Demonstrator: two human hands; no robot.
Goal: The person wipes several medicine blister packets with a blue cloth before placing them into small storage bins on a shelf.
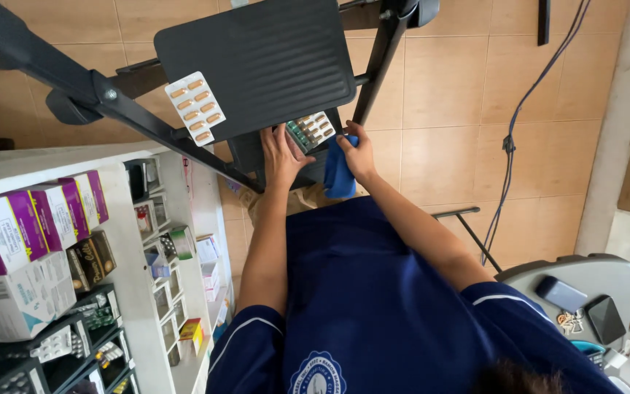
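Left hand (280, 155) gripping a green-backed blister pack (310, 131), right hand (357, 152) clutching a blue cloth (339, 174)

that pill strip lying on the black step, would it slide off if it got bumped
Probably. The blister strip looks thin and light, and one end overhangs the black step, so a nudge could tip it off. The ribbed tread may add some grip. It likely flexes rather than staying stiff.

Both hands (319, 149) hold a blister pack (310, 131) and blue cloth (339, 172).
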